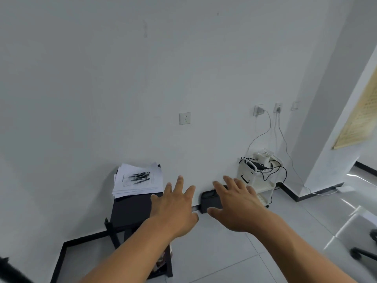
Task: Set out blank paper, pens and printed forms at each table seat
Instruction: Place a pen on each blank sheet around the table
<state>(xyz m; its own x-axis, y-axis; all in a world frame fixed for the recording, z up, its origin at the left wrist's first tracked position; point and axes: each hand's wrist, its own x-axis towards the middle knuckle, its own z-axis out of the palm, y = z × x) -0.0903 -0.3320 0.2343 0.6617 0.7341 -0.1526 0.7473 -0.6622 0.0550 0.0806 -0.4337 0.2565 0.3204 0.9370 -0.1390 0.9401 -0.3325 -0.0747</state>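
Note:
A loose stack of white sheets (140, 185), the top one a printed form, lies at the far end of a small black side table (130, 211) against the wall. Several dark pens (139, 177) rest on top of the stack. My left hand (175, 207) is stretched forward, fingers spread, palm down, just right of the stack and empty. My right hand (236, 207) reaches forward beside it, also spread and empty, over the floor.
A dark bin (210, 201) stands on the floor by the wall behind my right hand. A white trolley (259, 178) with cables and chargers sits further right. A wall socket (185, 118) is above. Chair legs (365, 254) show at the right edge.

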